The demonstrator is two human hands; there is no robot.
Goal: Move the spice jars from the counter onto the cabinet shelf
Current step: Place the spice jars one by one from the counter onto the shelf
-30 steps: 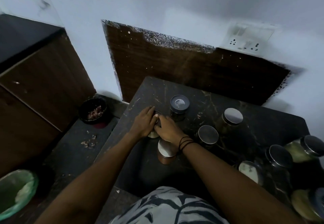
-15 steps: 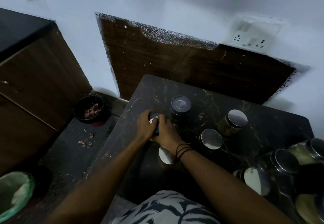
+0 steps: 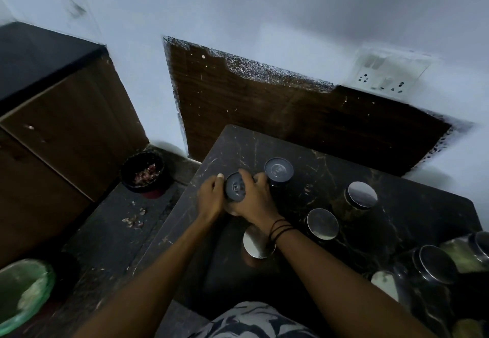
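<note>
dim, bluish indoor light | soft motion blur | wide-angle bending at edges | lower corners in deep shadow

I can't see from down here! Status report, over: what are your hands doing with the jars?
Left hand and right hand both clasp the dark-lidded jar. Other jars stand on the counter. Second dark-lidded jar sits close beside the right hand's fingers.

wall point(image 3: 264, 6): pale, dim light | wood panel point(image 3: 277, 115): beyond hands | cabinet point(image 3: 60, 131): left of hands | socket plate point(image 3: 389, 72): upper right | floor point(image 3: 111, 231): dark
</note>
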